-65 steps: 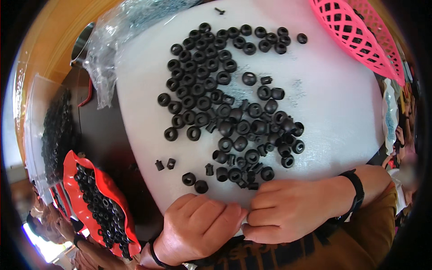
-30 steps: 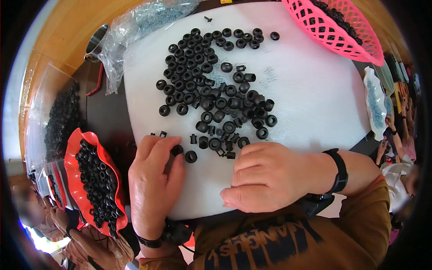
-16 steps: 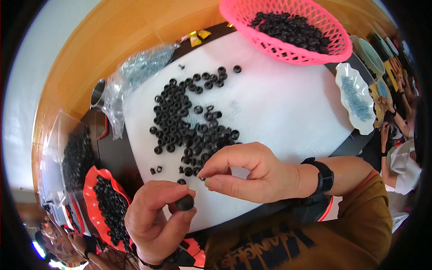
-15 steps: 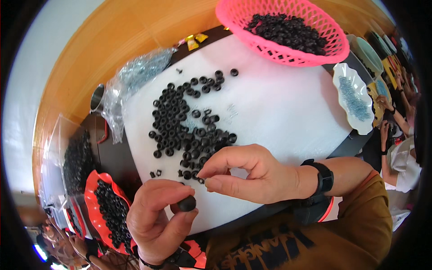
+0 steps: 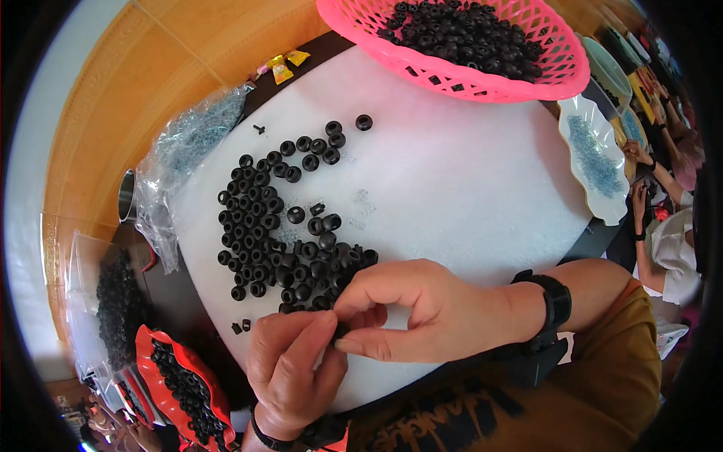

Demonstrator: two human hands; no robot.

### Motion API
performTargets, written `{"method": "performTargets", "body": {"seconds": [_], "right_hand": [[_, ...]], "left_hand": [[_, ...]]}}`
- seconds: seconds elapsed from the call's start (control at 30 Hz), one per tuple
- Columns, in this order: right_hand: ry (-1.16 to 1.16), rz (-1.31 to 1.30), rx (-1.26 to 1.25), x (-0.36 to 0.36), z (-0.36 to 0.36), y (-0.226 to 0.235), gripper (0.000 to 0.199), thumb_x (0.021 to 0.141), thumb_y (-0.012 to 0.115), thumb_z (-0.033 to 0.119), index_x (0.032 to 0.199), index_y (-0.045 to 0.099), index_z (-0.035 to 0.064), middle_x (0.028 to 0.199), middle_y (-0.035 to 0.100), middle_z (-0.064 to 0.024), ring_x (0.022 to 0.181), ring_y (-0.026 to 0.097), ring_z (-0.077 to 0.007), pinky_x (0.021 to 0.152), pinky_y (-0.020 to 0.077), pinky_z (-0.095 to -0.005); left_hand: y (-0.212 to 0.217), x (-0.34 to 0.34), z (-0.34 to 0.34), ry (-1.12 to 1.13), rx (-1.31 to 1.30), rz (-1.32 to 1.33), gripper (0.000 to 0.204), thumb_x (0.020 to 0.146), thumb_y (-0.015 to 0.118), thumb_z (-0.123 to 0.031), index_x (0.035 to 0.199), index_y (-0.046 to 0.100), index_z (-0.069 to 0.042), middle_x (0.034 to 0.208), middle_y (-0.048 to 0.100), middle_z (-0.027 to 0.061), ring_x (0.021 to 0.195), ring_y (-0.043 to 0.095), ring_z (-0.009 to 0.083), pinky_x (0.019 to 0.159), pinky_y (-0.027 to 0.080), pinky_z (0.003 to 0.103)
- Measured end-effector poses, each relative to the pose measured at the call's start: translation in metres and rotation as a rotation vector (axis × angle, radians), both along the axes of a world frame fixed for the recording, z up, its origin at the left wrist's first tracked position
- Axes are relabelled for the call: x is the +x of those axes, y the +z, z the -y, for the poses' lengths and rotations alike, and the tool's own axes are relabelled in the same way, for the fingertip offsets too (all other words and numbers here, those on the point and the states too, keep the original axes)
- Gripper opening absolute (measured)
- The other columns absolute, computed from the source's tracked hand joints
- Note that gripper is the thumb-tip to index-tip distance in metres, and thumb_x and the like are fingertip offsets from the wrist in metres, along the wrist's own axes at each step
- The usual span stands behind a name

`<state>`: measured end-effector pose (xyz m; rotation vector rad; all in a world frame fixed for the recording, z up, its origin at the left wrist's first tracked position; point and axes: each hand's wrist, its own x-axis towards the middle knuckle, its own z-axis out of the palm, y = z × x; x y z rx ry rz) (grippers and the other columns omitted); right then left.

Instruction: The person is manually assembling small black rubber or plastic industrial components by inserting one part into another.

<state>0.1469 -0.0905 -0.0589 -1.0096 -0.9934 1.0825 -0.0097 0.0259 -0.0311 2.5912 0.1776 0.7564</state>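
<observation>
My left hand (image 5: 297,365) and my right hand (image 5: 429,309) meet fingertip to fingertip over the near edge of the white mat (image 5: 482,196). Between them shows a sliver of a black round part (image 5: 340,331), pinched by the left fingers and mostly hidden. The right thumb and forefinger are bent in a pinch around the same spot; whether a smaller piece sits in them is hidden. Just beyond the fingers lies a spread of black ring-shaped parts (image 5: 252,218), each with a round hole. Two tiny black pieces (image 5: 241,326) lie left of my left hand.
A pink basket (image 5: 452,89) of black parts stands at the back. On the right is a white scalloped dish (image 5: 602,200) of tiny bluish pieces. To the left are a clear plastic bag (image 5: 197,139) and a red dish (image 5: 154,371) of black parts. Other people's hands (image 5: 640,154) work far right.
My left hand has moved up and right, bringing the black round part against my right fingertips. The head view has shifted slightly.
</observation>
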Motion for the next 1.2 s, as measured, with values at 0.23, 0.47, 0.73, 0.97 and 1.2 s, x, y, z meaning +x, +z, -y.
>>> {"method": "performTargets", "body": {"seconds": [0.23, 0.47, 0.73, 0.97, 1.2], "right_hand": [[-0.086, 0.085, 0.133, -0.004, 0.000, 0.000, 0.019, 0.082, 0.066, 0.007, 0.098, 0.059, -0.0003, 0.087, 0.061, -0.0101, 0.075, 0.062, -0.0207, 0.065, 0.0494, -0.0309], [-0.130, 0.207, 0.225, -0.001, 0.000, -0.003, 0.026, 0.082, 0.070, 0.004, 0.106, 0.061, -0.0012, 0.094, 0.064, -0.0107, 0.081, 0.063, -0.0207, 0.070, 0.0505, -0.0290], [-0.148, 0.137, 0.209, -0.001, 0.004, 0.000, 0.028, 0.078, 0.071, 0.000, 0.105, 0.064, -0.0006, 0.094, 0.065, -0.0100, 0.084, 0.064, -0.0215, 0.071, 0.0508, -0.0295], [-0.148, 0.112, 0.229, -0.003, 0.003, 0.000, 0.030, 0.077, 0.071, -0.003, 0.106, 0.065, -0.0006, 0.094, 0.065, -0.0105, 0.084, 0.063, -0.0225, 0.071, 0.0508, -0.0297], [-0.132, 0.157, 0.276, -0.002, 0.002, 0.000, 0.033, 0.076, 0.071, -0.004, 0.108, 0.064, -0.0007, 0.096, 0.064, -0.0106, 0.087, 0.062, -0.0231, 0.073, 0.0506, -0.0298]], "left_hand": [[-0.002, -0.008, 0.004, 0.047, -0.163, -0.028, 0.053, 0.060, 0.076, 0.007, 0.105, 0.051, -0.005, 0.091, 0.059, 0.0109, 0.071, 0.058, 0.0241, 0.060, 0.048, 0.033], [-0.008, -0.005, 0.003, -0.021, -0.194, 0.056, 0.047, 0.062, 0.076, 0.007, 0.100, 0.050, -0.005, 0.090, 0.058, 0.0128, 0.068, 0.058, 0.0239, 0.058, 0.047, 0.033], [-0.008, -0.007, 0.006, -0.029, -0.195, 0.078, 0.043, 0.064, 0.070, 0.010, 0.100, 0.051, -0.003, 0.090, 0.058, 0.0145, 0.066, 0.058, 0.0245, 0.057, 0.047, 0.033], [-0.009, -0.011, 0.004, -0.030, -0.194, 0.102, 0.040, 0.067, 0.062, 0.008, 0.105, 0.052, -0.002, 0.087, 0.057, 0.0151, 0.063, 0.056, 0.0262, 0.057, 0.048, 0.035], [-0.007, -0.011, 0.003, -0.048, -0.204, 0.094, 0.039, 0.066, 0.064, 0.007, 0.102, 0.053, -0.002, 0.086, 0.058, 0.0156, 0.063, 0.056, 0.0266, 0.057, 0.048, 0.036]]}}
